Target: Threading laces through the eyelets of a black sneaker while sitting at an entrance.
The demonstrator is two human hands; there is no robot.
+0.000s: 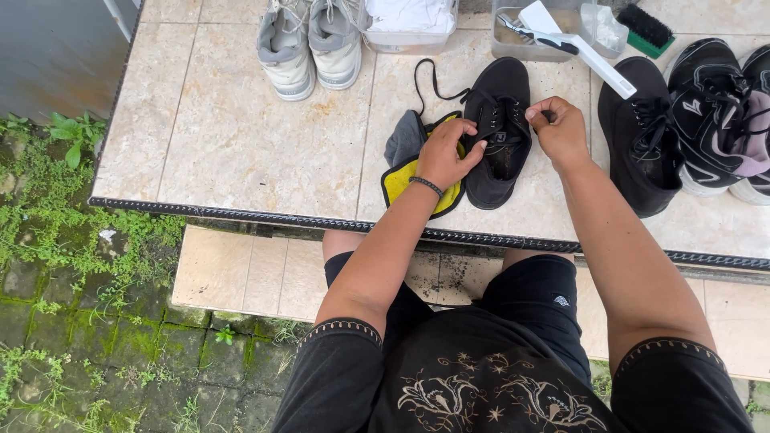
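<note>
Black canvas shoe [499, 128] sits mid-table on tiled tabletop [241, 136]. Left hand [445, 154] grips its near-left side, resting over yellow-grey cloth [405, 172]. Right hand [559, 128] pinched shut on its black lace [433, 88] at eyelets. Second black shoe [642, 136] just right.

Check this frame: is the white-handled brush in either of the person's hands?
No. The white-handled brush lies across a clear tub, while the left hand and right hand work on the black shoe.
</note>
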